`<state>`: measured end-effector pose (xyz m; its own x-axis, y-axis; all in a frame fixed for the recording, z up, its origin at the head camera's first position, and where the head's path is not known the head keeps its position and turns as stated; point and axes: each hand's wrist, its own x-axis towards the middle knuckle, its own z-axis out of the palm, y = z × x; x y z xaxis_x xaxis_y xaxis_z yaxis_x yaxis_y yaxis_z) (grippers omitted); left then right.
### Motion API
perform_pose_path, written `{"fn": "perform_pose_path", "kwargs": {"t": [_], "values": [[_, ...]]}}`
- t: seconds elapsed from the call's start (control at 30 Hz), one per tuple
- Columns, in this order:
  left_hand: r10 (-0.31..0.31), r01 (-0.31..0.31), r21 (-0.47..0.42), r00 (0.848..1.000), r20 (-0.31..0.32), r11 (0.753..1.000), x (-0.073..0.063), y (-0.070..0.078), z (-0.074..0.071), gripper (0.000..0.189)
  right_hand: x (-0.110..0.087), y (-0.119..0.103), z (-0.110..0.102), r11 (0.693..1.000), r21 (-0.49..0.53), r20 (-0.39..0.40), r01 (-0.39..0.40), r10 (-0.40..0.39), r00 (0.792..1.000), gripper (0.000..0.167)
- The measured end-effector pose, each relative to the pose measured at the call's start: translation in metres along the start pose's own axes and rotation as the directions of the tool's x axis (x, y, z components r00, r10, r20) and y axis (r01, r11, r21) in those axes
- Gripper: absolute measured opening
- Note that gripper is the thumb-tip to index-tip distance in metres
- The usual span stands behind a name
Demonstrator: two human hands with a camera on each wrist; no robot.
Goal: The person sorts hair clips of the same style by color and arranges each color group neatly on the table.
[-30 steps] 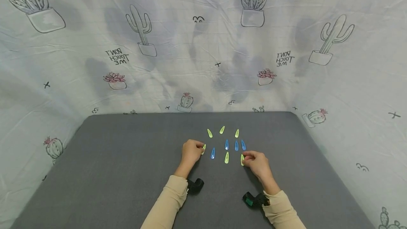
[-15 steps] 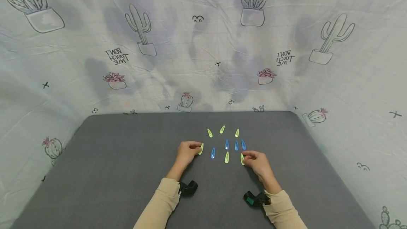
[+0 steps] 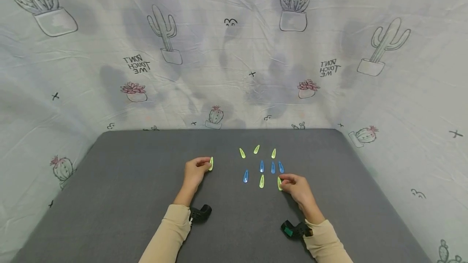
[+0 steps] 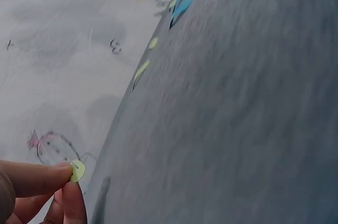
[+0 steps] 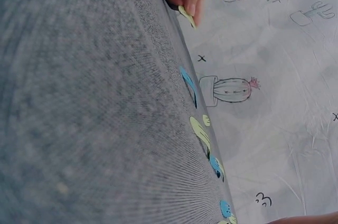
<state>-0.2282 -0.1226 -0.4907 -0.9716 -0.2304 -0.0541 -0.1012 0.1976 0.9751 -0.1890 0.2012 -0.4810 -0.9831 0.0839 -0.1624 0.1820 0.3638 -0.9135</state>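
My left hand (image 3: 195,170) pinches a yellow-green snap hair clip (image 3: 211,164) between thumb and fingers, left of the other clips. In the left wrist view the clip's rounded end (image 4: 77,171) sticks out past the thumb. My right hand (image 3: 297,190) has its thumb and fingers on another yellow-green hair clip (image 3: 279,183), pinching it at the right end of the group. Between the hands lie several blue clips (image 3: 245,176) and a yellow-green clip (image 3: 261,181). Three more yellow-green clips (image 3: 257,149) form a loose row farther back.
All the clips lie on a dark grey table (image 3: 128,198). A pale cloth (image 3: 219,52) printed with cacti hangs behind it and along both sides. Each wrist carries a black camera mount (image 3: 201,213).
My left hand has moved left with its yellow-green hair clip, away from the blue clip it was beside. My right hand stays in place with its clip.
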Motion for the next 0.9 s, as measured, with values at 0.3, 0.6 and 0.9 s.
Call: {"fn": "perform_pose_path", "kwargs": {"t": [0.3, 0.6, 0.9], "values": [[0.091, -0.074, 0.189, 0.992, -0.083, 0.979, 0.009, -0.003, -0.011, 0.019, 0.000, 0.000, -0.001, 1.000, 0.005, 0.006, 0.008, -0.008, 1.000, 0.030], [0.188, -0.142, 0.388, 0.979, -0.083, 0.911, 0.011, -0.005, -0.011, 0.019, -0.001, -0.001, -0.001, 1.000, -0.004, 0.011, 0.006, -0.006, 1.000, 0.030], [0.261, -0.199, 0.452, 0.962, -0.078, 0.869, 0.013, -0.009, -0.010, 0.021, -0.001, -0.002, -0.001, 1.000, -0.015, 0.008, 0.009, -0.009, 1.000, 0.031]]}}
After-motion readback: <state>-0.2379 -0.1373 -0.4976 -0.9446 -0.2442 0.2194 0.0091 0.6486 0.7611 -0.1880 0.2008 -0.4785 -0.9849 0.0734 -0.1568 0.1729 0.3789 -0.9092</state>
